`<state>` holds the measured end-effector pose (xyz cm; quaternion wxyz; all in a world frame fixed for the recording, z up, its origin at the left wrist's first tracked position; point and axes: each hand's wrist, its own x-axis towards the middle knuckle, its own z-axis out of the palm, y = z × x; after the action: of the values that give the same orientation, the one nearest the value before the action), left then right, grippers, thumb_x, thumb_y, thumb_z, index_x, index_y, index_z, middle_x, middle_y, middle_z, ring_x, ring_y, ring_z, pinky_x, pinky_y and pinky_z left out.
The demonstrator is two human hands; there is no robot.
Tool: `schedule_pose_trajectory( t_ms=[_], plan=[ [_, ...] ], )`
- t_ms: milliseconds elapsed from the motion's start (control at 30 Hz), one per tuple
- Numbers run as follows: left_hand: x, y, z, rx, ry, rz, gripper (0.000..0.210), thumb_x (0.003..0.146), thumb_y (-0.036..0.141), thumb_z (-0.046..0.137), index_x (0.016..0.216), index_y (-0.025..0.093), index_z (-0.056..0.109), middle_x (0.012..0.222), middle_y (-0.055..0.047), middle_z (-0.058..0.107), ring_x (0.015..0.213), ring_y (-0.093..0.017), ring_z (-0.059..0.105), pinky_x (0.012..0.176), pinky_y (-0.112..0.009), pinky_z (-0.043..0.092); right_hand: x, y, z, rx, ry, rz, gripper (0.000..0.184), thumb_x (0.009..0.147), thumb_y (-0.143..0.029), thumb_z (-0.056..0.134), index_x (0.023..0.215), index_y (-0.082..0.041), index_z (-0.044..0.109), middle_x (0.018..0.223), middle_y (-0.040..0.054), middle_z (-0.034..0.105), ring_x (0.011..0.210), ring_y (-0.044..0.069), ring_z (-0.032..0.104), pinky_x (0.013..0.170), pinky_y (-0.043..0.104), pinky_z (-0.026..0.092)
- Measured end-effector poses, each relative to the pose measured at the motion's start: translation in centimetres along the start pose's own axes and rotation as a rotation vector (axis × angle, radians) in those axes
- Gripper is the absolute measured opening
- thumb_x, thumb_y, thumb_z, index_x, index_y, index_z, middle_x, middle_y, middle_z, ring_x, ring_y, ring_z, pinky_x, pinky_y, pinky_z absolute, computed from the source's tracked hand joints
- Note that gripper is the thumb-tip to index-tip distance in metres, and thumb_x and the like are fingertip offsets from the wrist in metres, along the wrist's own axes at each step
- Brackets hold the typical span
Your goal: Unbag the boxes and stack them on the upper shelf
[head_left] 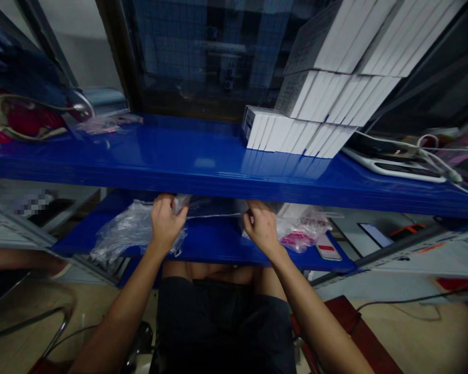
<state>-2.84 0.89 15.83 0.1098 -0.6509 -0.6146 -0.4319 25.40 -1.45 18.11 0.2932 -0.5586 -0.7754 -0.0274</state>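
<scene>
My left hand (167, 221) is closed on crumpled clear plastic film (127, 228), which spreads to its left over the lower blue shelf (214, 244). My right hand (262, 223) is also closed, its fingers curled at a clear piece of the plastic under the upper shelf's edge. A thin, pale, taut line runs between the two hands. Just right of my right hand lies clear plastic packaging with pink print (298, 236), and a pale box partly shows behind it. Both sets of fingertips are partly hidden.
Stacked white boxes (296, 137) stand on the upper blue shelf (171, 150). A white device with cables (405, 169) lies to their right. A phone (328, 248) rests at the lower shelf's right end. At far left, a person's leg (23, 261) shows.
</scene>
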Motion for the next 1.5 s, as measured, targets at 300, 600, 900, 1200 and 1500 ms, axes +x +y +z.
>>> schedule_pose_trajectory(
  t_ms=[300,600,900,1200,1500],
  plan=[
    [-7.9,-0.3,1.0,-0.001,-0.740,-0.117,0.020,0.099,0.029,0.052,0.118,0.023,0.058,0.098,-0.006,0.072,0.087,-0.023,0.070,0.079,-0.032,0.051,-7.9,2.1,5.4,-0.021,-0.475,-0.070,0.049,0.086,-0.006,0.054,0.133,-0.014,0.066,0.155,0.0134,0.052,0.127,0.030,0.063,0.111,0.044,0.049],
    [-5.3,3.2,-0.3,-0.192,-0.349,0.115,0.030,0.100,0.042,0.052,0.118,0.022,0.067,0.116,-0.010,0.063,0.118,-0.026,0.059,0.107,-0.043,0.047,-5.6,0.8,2.8,0.350,-0.261,0.038,0.014,0.091,-0.022,0.060,0.084,-0.020,0.073,0.140,0.0116,0.066,0.134,0.028,0.058,0.114,0.045,0.044],
    [-8.6,2.9,7.9,0.070,-1.055,0.029,0.085,0.086,0.049,0.068,0.160,0.024,0.037,0.170,-0.016,0.026,0.156,-0.048,0.016,0.121,-0.063,0.025,-2.8,1.5,13.9,0.116,-0.332,-0.012,0.056,0.093,-0.017,0.054,0.149,-0.012,0.053,0.155,0.0175,0.050,0.149,0.031,0.040,0.122,0.048,0.035],
    [-11.2,-0.2,6.3,-0.064,-0.999,0.233,0.111,0.073,0.072,0.075,0.164,0.033,0.025,0.174,-0.010,-0.002,0.156,-0.048,-0.006,0.124,-0.068,0.013,-7.9,2.8,13.7,0.095,-0.333,-0.069,0.062,0.105,-0.047,0.045,0.161,-0.022,0.036,0.170,0.0103,0.025,0.158,0.031,0.018,0.126,0.055,0.024],
    [-13.4,-1.3,3.7,-0.078,-0.839,0.482,0.092,0.075,-0.005,0.058,0.158,0.028,0.039,0.164,-0.008,0.040,0.156,-0.029,0.027,0.127,-0.053,0.029,-12.5,5.5,9.5,0.109,-0.444,-0.230,0.095,0.076,-0.015,0.073,0.160,-0.033,0.036,0.171,0.0057,0.022,0.158,0.036,0.017,0.125,0.063,0.025]
  ],
)
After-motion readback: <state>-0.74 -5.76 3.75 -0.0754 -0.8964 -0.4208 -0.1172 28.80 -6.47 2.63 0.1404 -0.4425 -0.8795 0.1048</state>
